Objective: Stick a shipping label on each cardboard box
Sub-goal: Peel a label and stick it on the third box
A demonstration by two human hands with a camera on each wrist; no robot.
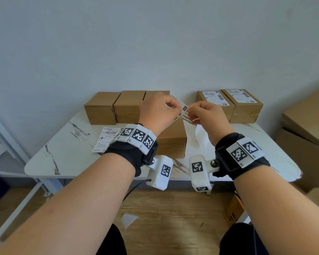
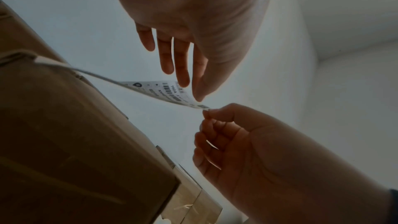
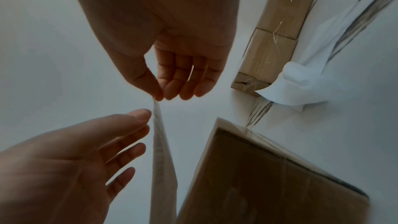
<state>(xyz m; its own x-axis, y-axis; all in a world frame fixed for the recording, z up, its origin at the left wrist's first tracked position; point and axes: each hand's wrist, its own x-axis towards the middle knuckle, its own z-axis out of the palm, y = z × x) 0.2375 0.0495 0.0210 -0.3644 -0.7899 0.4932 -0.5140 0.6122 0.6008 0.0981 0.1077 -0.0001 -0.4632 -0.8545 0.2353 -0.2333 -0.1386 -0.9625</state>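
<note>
In the head view, a shipping label (image 1: 180, 109) is held in the air between both hands above the near box (image 1: 170, 138), which stands at the middle of the marble table (image 1: 63, 157). The left hand (image 1: 155, 111) is curled, with the label pinched at its fingertips; the right hand (image 1: 204, 115) pinches the label's corner from the 3 o'clock side. Three plain boxes (image 1: 116, 107) are lined up at 11 o'clock against the wall, and two labelled boxes (image 1: 230, 105) stand at 1 o'clock. A spare label (image 1: 105, 138) lies flat at 9 o'clock of the near box, and a curl of backing paper (image 1: 201, 137) lies at 3 o'clock of it.

In the left wrist view, the label, printed side shown, is seen at the centre. The left hand (image 2: 200, 28) comes down from 12 o'clock, thumb and forefinger closed on the label, the other fingers fairly straight. The right hand (image 2: 247, 142) enters from 5 o'clock, fingers curled, the label's corner nipped at its fingertips. The near box fills the 8 o'clock side.

In the right wrist view, the label hangs edge-on from the pinching right hand at 12 o'clock. The left hand lies at 8 o'clock, thumb against the sheet, remaining fingers loosely spread. The labelled boxes are seen at 2 o'clock, the near box at 5 o'clock.
</note>
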